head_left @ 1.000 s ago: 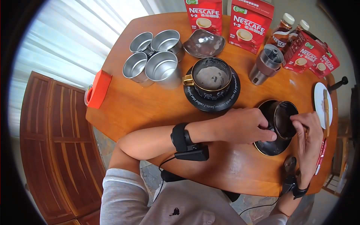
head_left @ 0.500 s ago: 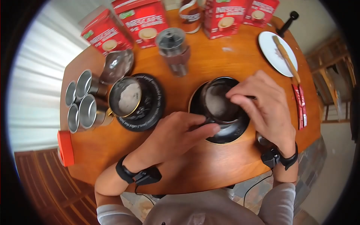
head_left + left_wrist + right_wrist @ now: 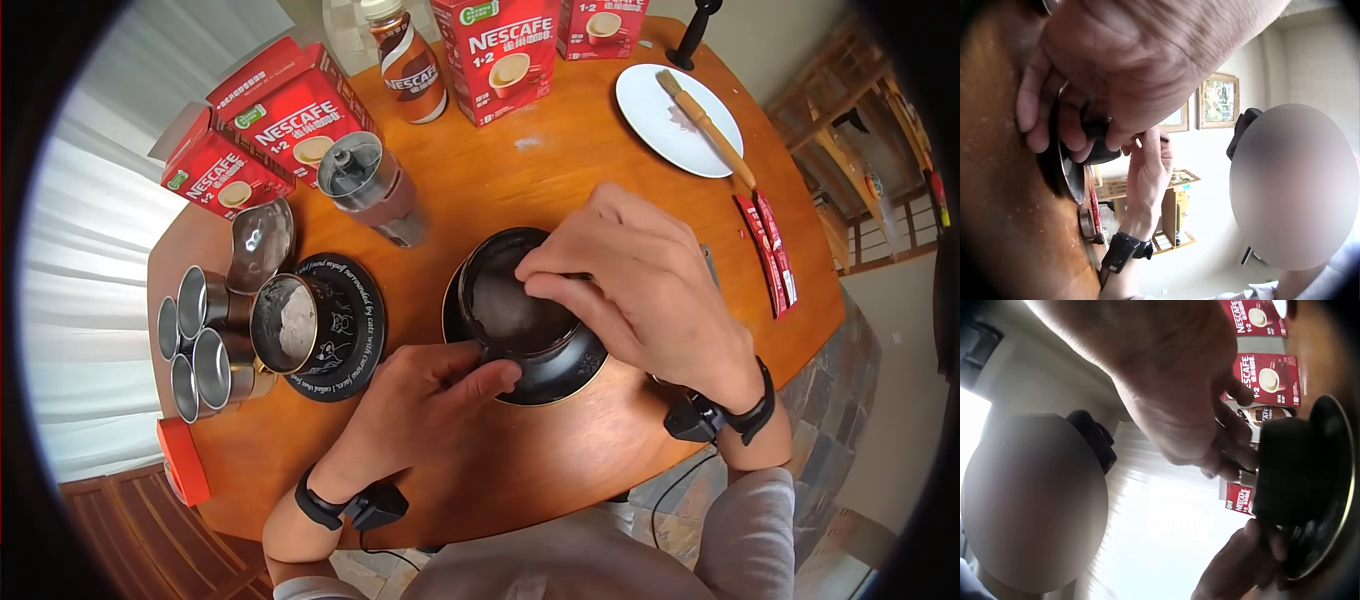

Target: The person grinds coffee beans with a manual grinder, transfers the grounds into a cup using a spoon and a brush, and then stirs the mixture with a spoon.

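A black cup (image 3: pixel 500 265) stands on a black saucer (image 3: pixel 560 380) with a gold rim, and greyish contents (image 3: pixel 515 308) show inside it. My left hand (image 3: pixel 410 400) grips the cup's handle low on its near side, thumb on top. Over the mouth of the cup, my right hand (image 3: pixel 650 290) pinches a thin spoon-like handle (image 3: pixel 1247 478), whose lower end is hidden inside. To the left, a second black cup (image 3: pixel 297 320) with a gold rim and pale powdery contents rests on a lettered black saucer (image 3: pixel 362 330).
Several metal cups (image 3: pixel 210 365) and a glass bowl (image 3: pixel 262 245) stand at left near an orange-red object (image 3: pixel 185 462). Behind are a coffee grinder (image 3: pixel 375 195), a Nescafe bottle (image 3: pixel 410 75) and red boxes (image 3: pixel 505 60). A brush (image 3: pixel 705 125) on a white plate (image 3: pixel 650 125) and red sachets (image 3: pixel 768 250) lie at right.
The head view has swung to the right, so the table's things appear further left. Both hands stay at the cup, and the right hand has shifted slightly over its mouth.
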Action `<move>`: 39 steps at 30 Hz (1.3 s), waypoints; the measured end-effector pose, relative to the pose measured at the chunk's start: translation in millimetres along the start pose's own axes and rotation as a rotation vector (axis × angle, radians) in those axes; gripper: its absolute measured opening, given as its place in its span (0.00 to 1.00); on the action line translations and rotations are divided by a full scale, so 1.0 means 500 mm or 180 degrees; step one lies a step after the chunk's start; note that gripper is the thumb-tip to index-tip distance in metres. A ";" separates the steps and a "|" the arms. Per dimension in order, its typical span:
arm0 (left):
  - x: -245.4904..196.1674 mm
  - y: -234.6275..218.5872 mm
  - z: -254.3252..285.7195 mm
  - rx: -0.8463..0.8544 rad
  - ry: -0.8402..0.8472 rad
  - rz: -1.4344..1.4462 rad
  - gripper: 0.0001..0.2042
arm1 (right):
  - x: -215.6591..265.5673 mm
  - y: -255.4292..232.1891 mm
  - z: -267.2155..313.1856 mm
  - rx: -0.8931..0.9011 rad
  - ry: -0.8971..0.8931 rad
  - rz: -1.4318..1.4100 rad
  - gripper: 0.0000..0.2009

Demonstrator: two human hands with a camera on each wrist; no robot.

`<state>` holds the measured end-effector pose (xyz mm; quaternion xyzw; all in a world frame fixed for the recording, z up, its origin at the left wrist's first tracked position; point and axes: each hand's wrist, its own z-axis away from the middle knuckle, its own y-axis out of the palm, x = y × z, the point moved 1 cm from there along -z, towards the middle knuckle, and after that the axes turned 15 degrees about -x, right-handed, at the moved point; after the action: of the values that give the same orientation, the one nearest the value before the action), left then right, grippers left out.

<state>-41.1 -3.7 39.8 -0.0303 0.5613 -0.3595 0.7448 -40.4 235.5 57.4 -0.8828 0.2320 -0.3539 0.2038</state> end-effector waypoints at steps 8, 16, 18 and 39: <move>0.006 0.003 0.000 0.0010 0.0030 0.0108 0.15 | -0.002 0.006 0.004 -0.0087 -0.0022 -0.0199 0.03; 0.000 0.003 0.001 0.0012 0.0010 0.0065 0.16 | 0.006 0.003 0.001 -0.0055 -0.0104 0.0212 0.04; 0.002 0.006 0.002 -0.0042 0.0090 0.0005 0.17 | 0.015 -0.009 -0.003 0.0228 -0.0054 0.0227 0.04; 0.012 0.006 0.002 -0.0018 0.0407 -0.0155 0.26 | 0.047 -0.010 -0.004 0.0009 -0.0067 0.0636 0.05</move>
<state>-38.3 -5.3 33.9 -0.0231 0.6078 -0.3771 0.6984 -25.6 226.1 74.0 -0.8587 0.3162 -0.3228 0.2418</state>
